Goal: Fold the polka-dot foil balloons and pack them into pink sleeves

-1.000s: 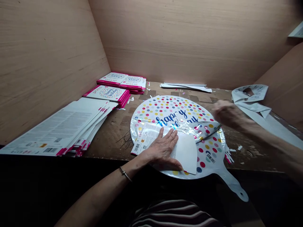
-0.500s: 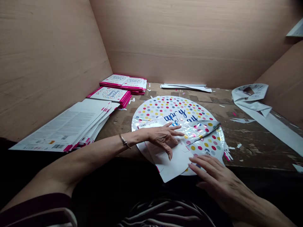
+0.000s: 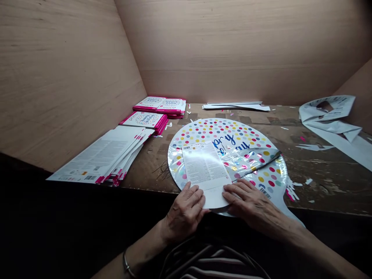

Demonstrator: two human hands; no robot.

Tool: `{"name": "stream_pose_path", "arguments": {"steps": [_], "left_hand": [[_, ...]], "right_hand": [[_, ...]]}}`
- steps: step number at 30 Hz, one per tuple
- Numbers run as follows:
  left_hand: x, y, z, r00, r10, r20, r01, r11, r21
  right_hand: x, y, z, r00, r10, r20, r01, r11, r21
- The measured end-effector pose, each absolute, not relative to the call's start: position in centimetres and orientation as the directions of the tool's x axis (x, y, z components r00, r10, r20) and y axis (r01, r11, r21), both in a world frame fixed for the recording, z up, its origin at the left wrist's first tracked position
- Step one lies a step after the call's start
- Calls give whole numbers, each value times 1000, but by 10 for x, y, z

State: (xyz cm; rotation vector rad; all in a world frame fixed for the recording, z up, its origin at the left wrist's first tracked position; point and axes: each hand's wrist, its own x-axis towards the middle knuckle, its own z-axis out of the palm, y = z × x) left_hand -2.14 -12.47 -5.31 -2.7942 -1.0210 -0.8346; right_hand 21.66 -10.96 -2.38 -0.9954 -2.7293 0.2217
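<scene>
A flat foil balloon (image 3: 213, 126) with coloured dots and blue lettering lies on the bench, its right part folded over and its tail hanging toward the lower right. On it rests a white printed card sleeve (image 3: 205, 164) with small text and a barcode. My left hand (image 3: 188, 207) grips the sleeve's lower left corner, fingers on top. At the lower right edge, my right hand (image 3: 247, 199) grips the sleeve, fingertips on top and thumb hidden beneath. Whether anything is inside the sleeve I cannot tell.
Stacked pink-and-white packs (image 3: 145, 119) stand at the back left. In front of them lie fanned flat sleeves (image 3: 95, 157). White strips (image 3: 236, 106) lie along the back panel, a crumpled paper band (image 3: 331, 126) at the right. Paper scraps dot the wooden bench (image 3: 314, 174).
My left hand has moved from the sleeve's middle down to its lower left corner. The sleeve has turned more upright, and my right hand has closed on its right edge.
</scene>
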Motion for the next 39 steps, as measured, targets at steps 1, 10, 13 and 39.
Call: {"name": "stream_pose_path", "arguments": {"steps": [1,10,13,39], "left_hand": [[-22,-121,-51,625,589,513,605,-780,158],[-9,-113,-47,320,800,507,821,-501,273],[-5,-106,-51,340,804,488,871,-465,158],[9,-107,86,418,632,653,638,-716,285]], "right_hand": [[217,-107,-24,-741,649,172,611,758,-229],[197,-88,-32,-419,897,138,880,439,-184],[187,-79,-29,-374,916,144,911,392,-131],[206,-75,58,-686,169,708,561,743,366]]}}
